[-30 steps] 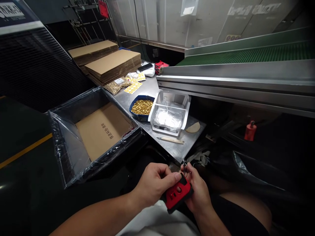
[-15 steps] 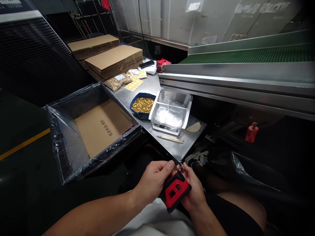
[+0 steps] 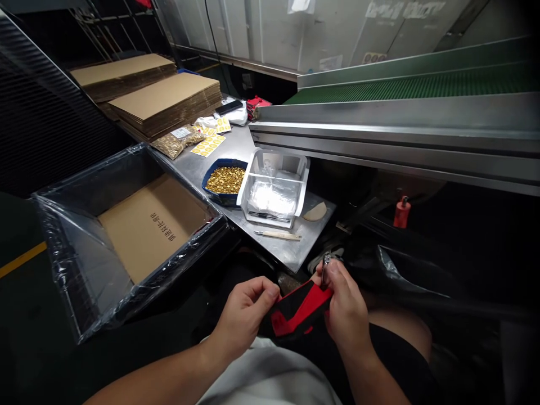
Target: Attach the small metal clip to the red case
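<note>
You held one red-and-black piece (image 3: 300, 310) between two hands, near one metal table (image 3: 291, 252): your left hand (image 3: 244, 316) pinched its left edge, your right hand (image 3: 349, 312) gripped its one metal clip (image 3: 324, 265). Beyond stood one white bin (image 3: 287, 223), one blue tray (image 3: 223, 198), two cardboard stacks (image 3: 169, 95).

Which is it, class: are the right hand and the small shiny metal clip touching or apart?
Touching: the head view shows the right hand gripping the small shiny metal clip between thumb and fingers.
</note>
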`<state>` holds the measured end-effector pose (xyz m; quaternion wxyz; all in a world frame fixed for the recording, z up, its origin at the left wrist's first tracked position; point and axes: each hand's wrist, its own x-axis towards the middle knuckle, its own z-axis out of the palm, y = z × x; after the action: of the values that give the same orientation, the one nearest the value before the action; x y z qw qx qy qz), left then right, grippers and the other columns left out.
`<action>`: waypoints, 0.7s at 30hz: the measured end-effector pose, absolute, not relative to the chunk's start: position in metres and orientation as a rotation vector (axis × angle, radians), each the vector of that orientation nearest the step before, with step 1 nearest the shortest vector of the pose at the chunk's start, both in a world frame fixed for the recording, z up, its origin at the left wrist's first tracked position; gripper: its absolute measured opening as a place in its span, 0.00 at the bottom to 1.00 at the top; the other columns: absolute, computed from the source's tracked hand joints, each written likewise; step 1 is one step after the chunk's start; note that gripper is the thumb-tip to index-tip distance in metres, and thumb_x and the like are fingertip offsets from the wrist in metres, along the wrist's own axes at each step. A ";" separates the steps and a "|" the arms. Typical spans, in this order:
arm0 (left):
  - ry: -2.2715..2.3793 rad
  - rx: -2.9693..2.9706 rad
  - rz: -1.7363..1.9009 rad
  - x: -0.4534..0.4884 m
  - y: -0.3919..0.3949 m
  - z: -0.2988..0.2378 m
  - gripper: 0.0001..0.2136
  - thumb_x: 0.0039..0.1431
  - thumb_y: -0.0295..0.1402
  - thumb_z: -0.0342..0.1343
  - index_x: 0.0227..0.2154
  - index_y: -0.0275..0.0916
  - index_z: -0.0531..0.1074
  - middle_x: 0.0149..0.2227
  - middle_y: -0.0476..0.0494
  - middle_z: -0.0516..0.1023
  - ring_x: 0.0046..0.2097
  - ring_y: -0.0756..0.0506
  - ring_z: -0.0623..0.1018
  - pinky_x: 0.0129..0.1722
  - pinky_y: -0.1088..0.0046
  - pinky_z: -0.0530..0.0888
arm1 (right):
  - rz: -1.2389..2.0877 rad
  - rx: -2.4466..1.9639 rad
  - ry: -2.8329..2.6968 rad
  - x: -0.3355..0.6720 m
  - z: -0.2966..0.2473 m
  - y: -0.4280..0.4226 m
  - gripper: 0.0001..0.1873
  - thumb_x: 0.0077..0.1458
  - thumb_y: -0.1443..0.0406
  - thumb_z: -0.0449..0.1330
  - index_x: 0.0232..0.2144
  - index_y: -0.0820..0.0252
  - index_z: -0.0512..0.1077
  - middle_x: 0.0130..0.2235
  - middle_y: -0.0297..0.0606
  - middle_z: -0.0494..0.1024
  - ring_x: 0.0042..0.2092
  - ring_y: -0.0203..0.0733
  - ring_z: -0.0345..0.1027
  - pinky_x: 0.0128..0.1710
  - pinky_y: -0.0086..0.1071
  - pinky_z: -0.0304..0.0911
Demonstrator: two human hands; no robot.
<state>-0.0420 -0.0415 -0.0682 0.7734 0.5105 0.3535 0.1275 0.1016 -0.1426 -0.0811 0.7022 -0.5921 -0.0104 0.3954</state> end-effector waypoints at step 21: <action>0.521 1.217 -0.123 -0.033 -0.036 -0.071 0.29 0.48 0.44 0.69 0.51 0.38 0.69 0.46 0.40 0.76 0.48 0.40 0.75 0.50 0.62 0.71 | 0.707 -1.530 -0.561 0.090 -0.076 -0.154 0.18 0.65 0.52 0.47 0.34 0.57 0.68 0.31 0.33 0.74 0.32 0.36 0.67 0.35 0.32 0.64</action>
<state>-0.0332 -0.0360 -0.0708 0.7872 0.5646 0.2416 -0.0570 0.0901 -0.1539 -0.0763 0.6308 -0.6684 -0.2449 0.3088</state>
